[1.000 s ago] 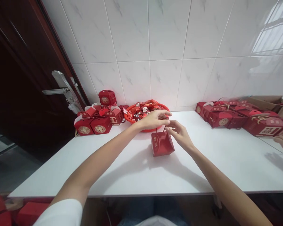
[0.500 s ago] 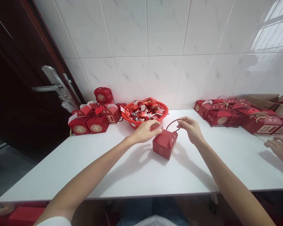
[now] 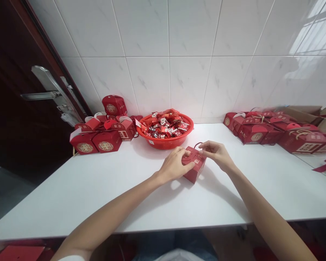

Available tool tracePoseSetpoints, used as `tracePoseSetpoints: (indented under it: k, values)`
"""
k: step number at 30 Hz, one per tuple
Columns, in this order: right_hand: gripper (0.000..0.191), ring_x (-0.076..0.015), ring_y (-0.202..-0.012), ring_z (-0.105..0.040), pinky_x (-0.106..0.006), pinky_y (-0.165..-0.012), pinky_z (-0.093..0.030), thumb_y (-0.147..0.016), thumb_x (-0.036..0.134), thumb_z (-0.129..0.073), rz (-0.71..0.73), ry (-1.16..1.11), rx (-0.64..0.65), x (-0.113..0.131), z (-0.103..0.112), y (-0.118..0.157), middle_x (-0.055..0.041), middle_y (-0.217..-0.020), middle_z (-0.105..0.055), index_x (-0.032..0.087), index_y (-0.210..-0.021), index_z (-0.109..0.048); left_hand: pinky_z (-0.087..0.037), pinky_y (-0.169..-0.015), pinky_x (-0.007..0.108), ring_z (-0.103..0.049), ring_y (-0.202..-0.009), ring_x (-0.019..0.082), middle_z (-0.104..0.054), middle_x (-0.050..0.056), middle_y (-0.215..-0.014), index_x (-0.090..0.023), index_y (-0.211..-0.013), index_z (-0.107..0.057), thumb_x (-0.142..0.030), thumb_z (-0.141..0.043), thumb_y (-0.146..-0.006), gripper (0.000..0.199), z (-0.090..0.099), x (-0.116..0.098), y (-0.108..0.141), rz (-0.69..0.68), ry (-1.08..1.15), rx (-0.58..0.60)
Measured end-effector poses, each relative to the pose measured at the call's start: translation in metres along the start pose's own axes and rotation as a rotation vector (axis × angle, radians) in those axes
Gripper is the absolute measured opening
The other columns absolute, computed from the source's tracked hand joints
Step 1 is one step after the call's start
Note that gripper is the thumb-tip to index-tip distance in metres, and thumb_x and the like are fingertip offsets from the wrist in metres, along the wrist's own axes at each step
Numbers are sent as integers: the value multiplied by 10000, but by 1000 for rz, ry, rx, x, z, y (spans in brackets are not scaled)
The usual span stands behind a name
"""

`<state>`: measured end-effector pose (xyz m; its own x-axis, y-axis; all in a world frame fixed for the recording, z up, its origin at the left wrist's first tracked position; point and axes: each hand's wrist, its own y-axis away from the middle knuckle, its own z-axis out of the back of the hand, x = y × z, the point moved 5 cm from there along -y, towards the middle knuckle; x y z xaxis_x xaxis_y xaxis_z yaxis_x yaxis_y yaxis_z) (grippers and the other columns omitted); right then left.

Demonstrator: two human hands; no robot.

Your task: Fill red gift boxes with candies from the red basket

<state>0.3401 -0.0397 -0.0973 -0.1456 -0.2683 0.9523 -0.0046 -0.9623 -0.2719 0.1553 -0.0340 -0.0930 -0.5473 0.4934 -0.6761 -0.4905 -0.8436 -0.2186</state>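
A small red gift box (image 3: 193, 175) with pale printing stands on the white table in front of me. My left hand (image 3: 176, 163) is closed around its left side, thumb along the near top edge and fingers over the top flaps. At the box's upper right, my right hand (image 3: 216, 154) pinches by the dark red cord handle (image 3: 197, 144), its fingertips against the edge of the top. Just where the cord runs under those fingers is hidden. The top flaps lie folded down, with a curved slot showing.
Behind the box stands a red plastic basket (image 3: 165, 144) heaped with wrapped sweets (image 3: 167, 125). Red boxes (image 3: 108, 141) are stacked at the left, and more boxes (image 3: 254, 135) at the right. Open brown cartons (image 3: 301, 114) sit beyond them. A dark door (image 3: 11, 108) borders the left side.
The top flaps went from raised to flat. My left hand moved onto the box, and my right hand came lower with the cord. Another person's hand at the right has left view.
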Motion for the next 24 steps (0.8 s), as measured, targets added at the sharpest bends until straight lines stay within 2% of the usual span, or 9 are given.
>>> tracePoseSetpoints:
  k: [6,9,12,13,15,17,19,21,24]
  values:
    - [405,-198,-737,-630,-348,-671,-531,-689,558,-804,9,100,-109,-13,15,-5,-80,-917,-717,187,-825,-717,-461,-1109,427,-607,-1252,285,-668,108,-1290,-185,-1103,-720,-305,-748,-779,346,-6,19,-29,-67,226,74]
    - [424,-245,-823,-645,-430,-781,-543,-736,603,-735,38,299,-304,-18,36,-4,-106,-967,-713,199,-860,-706,-405,-1167,431,-557,-1332,279,-672,99,-1326,-198,-1121,-735,-288,-760,-781,353,-7,29,-40,-74,300,68]
    - [490,-303,-1003,-644,-508,-896,-521,-766,635,-693,110,440,-467,-16,51,1,-142,-1147,-674,211,-1010,-685,-390,-1179,442,-547,-1342,281,-678,104,-1328,-199,-1122,-746,-292,-772,-773,362,-9,34,-46,-79,328,61]
    - [527,-323,-1085,-629,-523,-929,-511,-772,641,-691,133,460,-451,-16,50,2,-154,-1224,-649,217,-1083,-669,-400,-1171,445,-557,-1330,282,-681,108,-1323,-195,-1121,-749,-293,-775,-769,366,-10,34,-48,-79,339,64]
    - [618,-354,-1267,-552,-541,-1001,-481,-778,651,-699,170,495,-331,-15,38,2,-169,-1376,-575,235,-1229,-619,-414,-1160,446,-569,-1314,284,-687,112,-1310,-187,-1128,-749,-294,-773,-767,377,-12,34,-50,-85,364,77]
    - [698,-364,-1414,-430,-547,-1072,-440,-792,659,-693,186,545,-166,-16,18,4,-174,-1476,-503,247,-1341,-562,-417,-1158,440,-576,-1305,284,-695,114,-1292,-180,-1135,-748,-286,-765,-768,383,-14,32,-52,-99,380,88]
    - [711,-365,-1461,-374,-548,-1111,-409,-830,655,-655,191,625,-55,-19,-3,8,-182,-1504,-478,237,-1393,-537,-417,-1158,432,-580,-1300,283,-691,120,-1288,-173,-1140,-747,-262,-747,-772,378,-14,31,-52,-107,373,77]
    - [700,-385,-1426,-418,-562,-1116,-396,-839,649,-643,207,735,-30,-19,-19,12,-196,-1506,-474,222,-1387,-559,-419,-1157,427,-581,-1297,278,-672,126,-1309,-172,-1150,-745,-235,-720,-782,374,-14,30,-51,-99,347,48]
    - [672,-409,-1340,-495,-575,-1087,-406,-825,618,-669,244,906,-89,-16,-33,17,-204,-1489,-490,226,-1366,-594,-399,-1176,442,-557,-1324,273,-634,118,-1360,-202,-1183,-738,-252,-689,-815,374,-12,29,-47,-68,292,19]
